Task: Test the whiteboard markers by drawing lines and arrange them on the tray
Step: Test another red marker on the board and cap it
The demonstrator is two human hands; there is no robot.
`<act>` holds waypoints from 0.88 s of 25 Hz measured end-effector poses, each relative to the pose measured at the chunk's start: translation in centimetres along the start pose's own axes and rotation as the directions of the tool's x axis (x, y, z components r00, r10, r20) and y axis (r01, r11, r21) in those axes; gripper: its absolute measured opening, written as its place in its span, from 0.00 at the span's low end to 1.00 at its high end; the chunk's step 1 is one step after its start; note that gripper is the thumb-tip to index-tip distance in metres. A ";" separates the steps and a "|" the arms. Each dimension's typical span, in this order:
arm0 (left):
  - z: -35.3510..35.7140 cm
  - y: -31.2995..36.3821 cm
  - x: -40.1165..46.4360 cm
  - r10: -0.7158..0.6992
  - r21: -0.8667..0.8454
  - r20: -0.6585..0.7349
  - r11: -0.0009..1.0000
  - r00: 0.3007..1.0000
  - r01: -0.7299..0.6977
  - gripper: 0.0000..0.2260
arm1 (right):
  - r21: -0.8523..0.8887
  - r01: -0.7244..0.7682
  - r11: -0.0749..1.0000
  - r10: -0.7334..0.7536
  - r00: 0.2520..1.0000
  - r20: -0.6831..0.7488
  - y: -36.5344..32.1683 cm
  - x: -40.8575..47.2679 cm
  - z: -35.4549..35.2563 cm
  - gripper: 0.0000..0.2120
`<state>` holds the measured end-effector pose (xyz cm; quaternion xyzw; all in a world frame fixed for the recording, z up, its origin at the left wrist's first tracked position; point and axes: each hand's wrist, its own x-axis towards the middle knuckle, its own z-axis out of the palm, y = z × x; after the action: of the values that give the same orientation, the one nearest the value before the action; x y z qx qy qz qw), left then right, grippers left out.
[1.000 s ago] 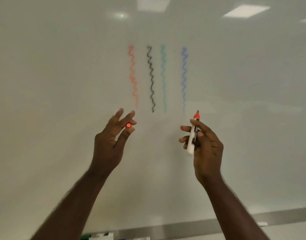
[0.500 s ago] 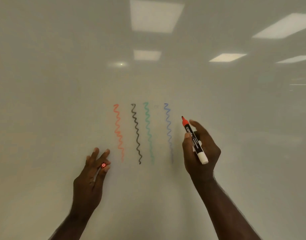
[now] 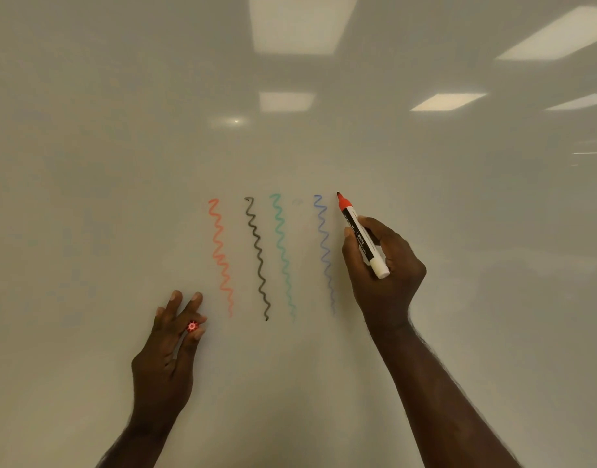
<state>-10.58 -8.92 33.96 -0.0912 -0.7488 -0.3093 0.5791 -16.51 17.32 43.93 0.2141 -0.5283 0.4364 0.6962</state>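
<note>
My right hand [image 3: 381, 271] grips an uncapped red marker [image 3: 361, 236] with a white and black barrel. Its red tip points up and left and touches or nearly touches the whiteboard [image 3: 121, 163], just right of the top of a blue wavy line [image 3: 325, 251]. My left hand [image 3: 170, 346] pinches the marker's red cap [image 3: 192, 326] between thumb and fingers, low on the board and left of the lines. Red [image 3: 220, 255], black [image 3: 258, 258] and green [image 3: 283, 255] wavy lines run down the board. The tray is out of view.
The glossy whiteboard fills the whole view and reflects ceiling light panels [image 3: 300, 25]. A faint smudge [image 3: 297, 201] sits between the green and blue lines. Bare board stretches to the right of my right hand.
The view has tilted up, so the tray at the bottom is gone. My right hand turned the marker tip-up and raised it to the top of the blue line. The left hand keeps pinching the cap.
</note>
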 end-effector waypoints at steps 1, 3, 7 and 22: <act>0.0 0.0 0.1 0.015 0.002 -0.003 1.000 1.000 -0.015 0.21 | 0.001 -0.004 1.000 0.004 1.000 -0.003 0.0 0.0 -0.1 0.08; 0.0 0.0 0.1 0.036 0.007 0.001 0.999 0.999 -0.036 0.21 | -0.019 0.010 1.000 -0.010 1.000 0.002 0.1 -0.4 -0.3 0.08; 0.0 -0.2 0.1 0.075 0.018 -0.030 0.997 0.997 -0.074 0.19 | -0.059 0.058 0.997 -0.057 0.998 0.016 0.4 -1.3 -1.0 0.08; 0.2 -0.1 0.3 0.161 0.037 -0.050 0.987 0.986 -0.159 0.23 | -0.199 0.081 0.977 -0.069 0.995 0.066 0.3 -5.3 -3.6 0.07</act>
<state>-10.89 -8.88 34.17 -0.1333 -0.7283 -0.2517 0.6232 -15.11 18.17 37.77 0.1752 -0.5816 0.3476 0.7143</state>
